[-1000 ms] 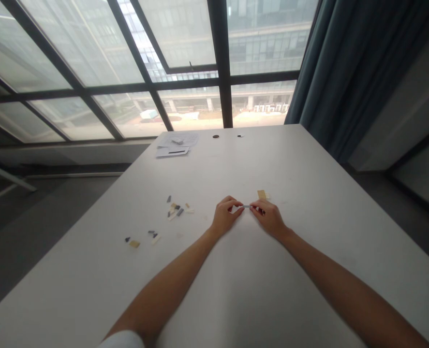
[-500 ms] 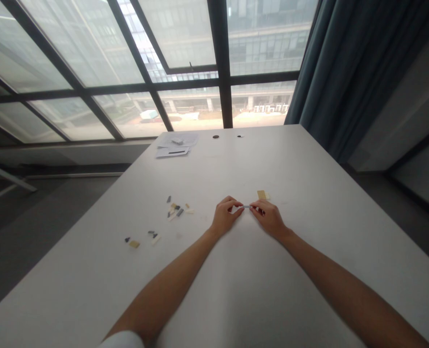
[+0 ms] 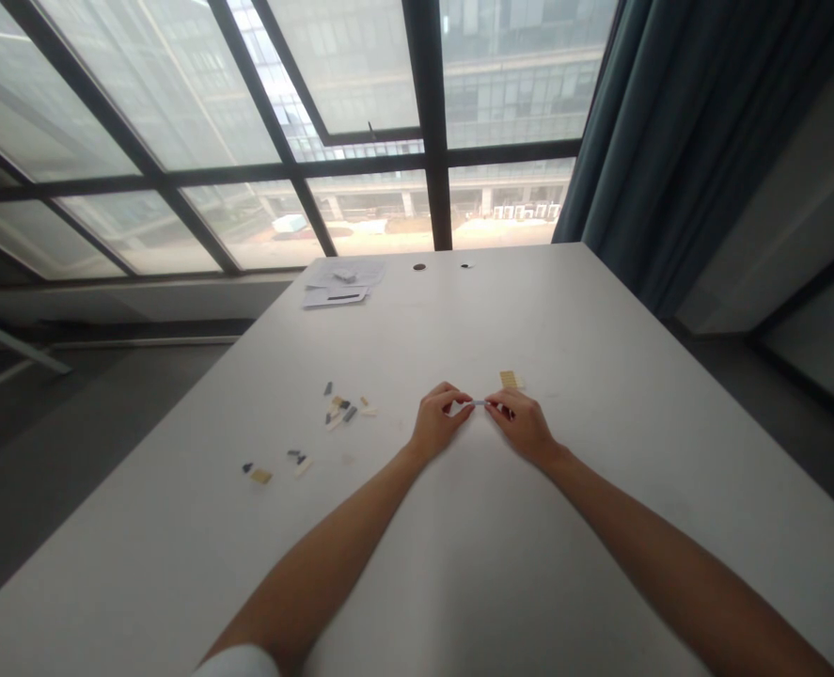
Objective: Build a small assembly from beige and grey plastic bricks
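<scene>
Both of my hands meet over the middle of the white table point(image 3: 459, 564). My left hand point(image 3: 437, 421) and my right hand point(image 3: 522, 423) are closed in pinches on the two ends of a small grey building piece point(image 3: 479, 403) held between them just above the tabletop. A tan studded plate point(image 3: 509, 380) lies on the table just beyond my right hand. To the left, a loose cluster of small grey, tan and white pieces point(image 3: 344, 408) is scattered, with a few more pieces point(image 3: 275, 464) nearer the left edge.
Papers with a small item on them point(image 3: 342, 284) lie at the table's far left corner. Two round cable holes point(image 3: 420, 266) sit near the far edge. Large windows stand beyond the table and a dark curtain point(image 3: 670, 141) hangs at the right.
</scene>
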A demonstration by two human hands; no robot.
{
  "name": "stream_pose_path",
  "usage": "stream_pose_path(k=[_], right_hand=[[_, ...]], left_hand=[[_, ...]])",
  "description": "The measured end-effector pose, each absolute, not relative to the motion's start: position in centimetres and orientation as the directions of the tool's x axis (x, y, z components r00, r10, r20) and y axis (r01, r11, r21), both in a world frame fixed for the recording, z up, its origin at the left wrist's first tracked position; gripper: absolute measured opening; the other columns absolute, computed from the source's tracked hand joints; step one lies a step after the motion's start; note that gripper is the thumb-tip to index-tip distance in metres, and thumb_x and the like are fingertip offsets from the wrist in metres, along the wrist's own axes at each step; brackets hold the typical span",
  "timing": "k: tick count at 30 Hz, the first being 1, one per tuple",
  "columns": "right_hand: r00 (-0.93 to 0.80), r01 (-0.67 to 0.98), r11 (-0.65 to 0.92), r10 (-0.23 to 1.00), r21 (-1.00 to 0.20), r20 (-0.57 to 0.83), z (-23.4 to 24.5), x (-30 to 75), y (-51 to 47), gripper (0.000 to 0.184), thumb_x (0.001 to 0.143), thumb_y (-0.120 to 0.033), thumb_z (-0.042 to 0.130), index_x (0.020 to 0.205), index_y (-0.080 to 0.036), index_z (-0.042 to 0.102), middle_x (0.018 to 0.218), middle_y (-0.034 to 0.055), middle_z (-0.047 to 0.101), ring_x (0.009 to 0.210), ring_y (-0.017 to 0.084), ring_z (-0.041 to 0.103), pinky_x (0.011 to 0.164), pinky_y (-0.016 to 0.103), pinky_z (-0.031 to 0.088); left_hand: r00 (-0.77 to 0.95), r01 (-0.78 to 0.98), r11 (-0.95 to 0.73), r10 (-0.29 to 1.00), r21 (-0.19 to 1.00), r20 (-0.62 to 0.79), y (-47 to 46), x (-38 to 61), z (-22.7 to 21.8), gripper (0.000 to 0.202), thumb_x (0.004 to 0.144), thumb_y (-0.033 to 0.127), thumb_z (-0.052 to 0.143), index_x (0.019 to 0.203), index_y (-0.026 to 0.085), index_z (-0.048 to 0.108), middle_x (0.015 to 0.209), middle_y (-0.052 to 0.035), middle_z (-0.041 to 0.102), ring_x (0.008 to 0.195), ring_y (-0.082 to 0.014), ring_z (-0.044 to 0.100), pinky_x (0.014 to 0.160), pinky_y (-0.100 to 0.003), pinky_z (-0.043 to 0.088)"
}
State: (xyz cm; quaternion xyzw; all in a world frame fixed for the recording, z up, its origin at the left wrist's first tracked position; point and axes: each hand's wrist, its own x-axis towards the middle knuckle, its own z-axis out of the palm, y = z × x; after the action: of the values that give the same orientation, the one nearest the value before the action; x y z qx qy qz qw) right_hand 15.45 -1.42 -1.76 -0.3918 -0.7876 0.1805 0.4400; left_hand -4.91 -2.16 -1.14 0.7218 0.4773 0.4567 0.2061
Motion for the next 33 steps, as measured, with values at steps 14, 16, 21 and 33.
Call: stream_pose_path(k=[14,16,21,33], right_hand=[[-0.301,0.462,0.631,0.773,-0.623,0.559,-1.86,15.46,-1.36,0.015,0.095,-0.026,0.057,0.093,-0.021,0.071,0.083,0.0047,0.068,0.072,0.017,0.059,0.071,0.029,0.049],[-0.299,0.464,0.629,0.774,-0.624,0.558,-1.83,15.47,-1.37,0.015,0.095,-0.026,0.057,0.093,-0.021,0.071,0.083,0.0049,0.068,0.072,0.017,0.060,0.070,0.029,0.049],[-0.300,0.467,0.619,0.783,-0.631,0.545,-1.80,15.48,-1.45,0.014,0.095,-0.026,0.058,0.094,-0.021,0.071,0.085,0.0047,0.068,0.071,0.016,0.059,0.070,0.029,0.049],[-0.301,0.464,0.624,0.779,-0.629,0.551,-1.84,15.41,-1.42,0.014,0.095,-0.025,0.058,0.094,-0.020,0.071,0.084,0.0046,0.068,0.070,0.016,0.059,0.069,0.029,0.049]], left_hand=[[0.122,0.505,-0.462,0.875,0.729,0.469,-2.08,-4.95,-1.13,0.008,0.084,0.027,0.073,0.087,0.020,0.076,0.079,-0.0009,0.062,0.063,-0.0106,0.043,0.059,-0.025,0.036],[0.123,0.503,-0.462,0.875,0.730,0.469,-2.08,-4.94,-1.14,0.008,0.084,0.027,0.073,0.087,0.020,0.076,0.079,-0.0010,0.062,0.063,-0.0107,0.043,0.059,-0.025,0.036],[0.120,0.499,-0.463,0.874,0.732,0.471,-2.07,-4.95,-1.21,0.008,0.084,0.027,0.073,0.087,0.020,0.075,0.079,-0.0013,0.062,0.064,-0.0108,0.043,0.059,-0.025,0.036],[0.123,0.505,-0.452,0.881,0.735,0.457,-2.07,-4.94,-1.14,0.013,0.084,0.032,0.072,0.087,0.020,0.076,0.079,-0.0021,0.062,0.064,-0.0114,0.044,0.059,-0.025,0.036]])
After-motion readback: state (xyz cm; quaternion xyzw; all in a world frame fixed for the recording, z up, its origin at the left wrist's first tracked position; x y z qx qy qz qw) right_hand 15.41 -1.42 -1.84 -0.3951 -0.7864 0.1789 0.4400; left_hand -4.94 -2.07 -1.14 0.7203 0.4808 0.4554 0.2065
